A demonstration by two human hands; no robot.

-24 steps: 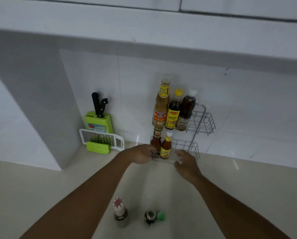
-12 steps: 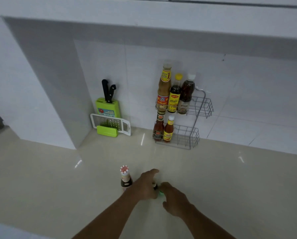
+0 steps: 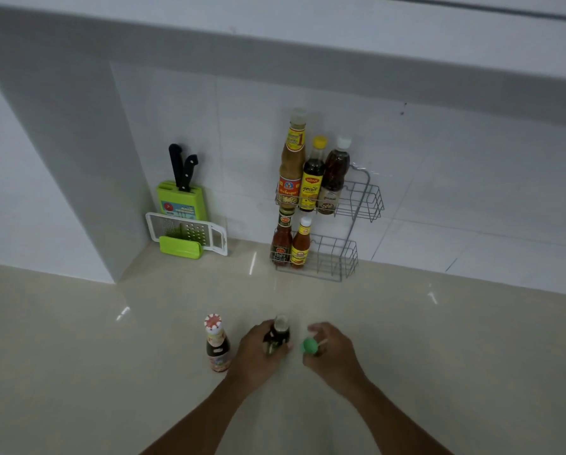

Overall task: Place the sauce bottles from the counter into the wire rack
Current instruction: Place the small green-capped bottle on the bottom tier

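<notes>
2 bare forearms, left hand (image 3: 258, 353) and right hand (image 3: 332, 354), no sleeves

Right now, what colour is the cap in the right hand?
Green cap, seen in the head view.

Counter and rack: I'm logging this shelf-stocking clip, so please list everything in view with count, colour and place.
wire rack: 1, grey, two tiers, against the back wall
top-tier bottles: 3, brown to dark, in the rack's upper basket
bottom-tier bottles: 2, red and orange, in the lower basket
red-capped bottle: 1, dark with red-white cap, upright on the counter
dark bottle: 1, dark, cap off, in the left hand
green cap: 1, green, in the right hand
knife block: 1, green, two black handles, back left
grater: 1, white and green, before the block
counter: 1, beige
left hand: around the dark bottle
right hand: holding the cap
</notes>
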